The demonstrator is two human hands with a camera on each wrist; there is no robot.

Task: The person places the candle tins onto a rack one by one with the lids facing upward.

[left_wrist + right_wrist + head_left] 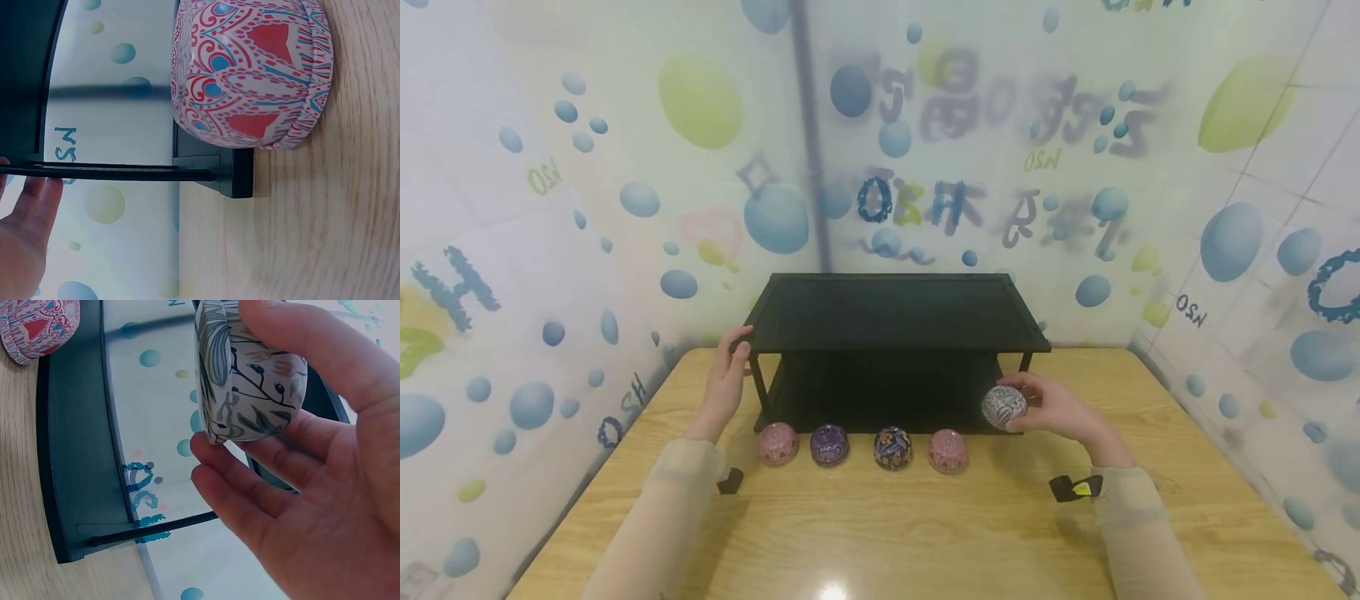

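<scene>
My right hand (1060, 410) holds a small round tin (259, 381), white with grey-green leaves and dark stems, between thumb and fingers. It is raised in front of the right end of a two-tier black shelf (887, 312). My left hand (724, 387) grips the upper tier's front left corner, fingers at its edge. Along the shelf's front edge stand more round patterned tins: a pink one (777, 443) at the left, a purple one (829, 446), a dark floral one (892, 448) and another pink one (947, 451).
The shelf stands toward the back of a wooden table (865, 533). Its lower tier (887, 392) lies in shade beneath the upper one. A curtain (895, 167) with blue and green dots hangs behind and at both sides.
</scene>
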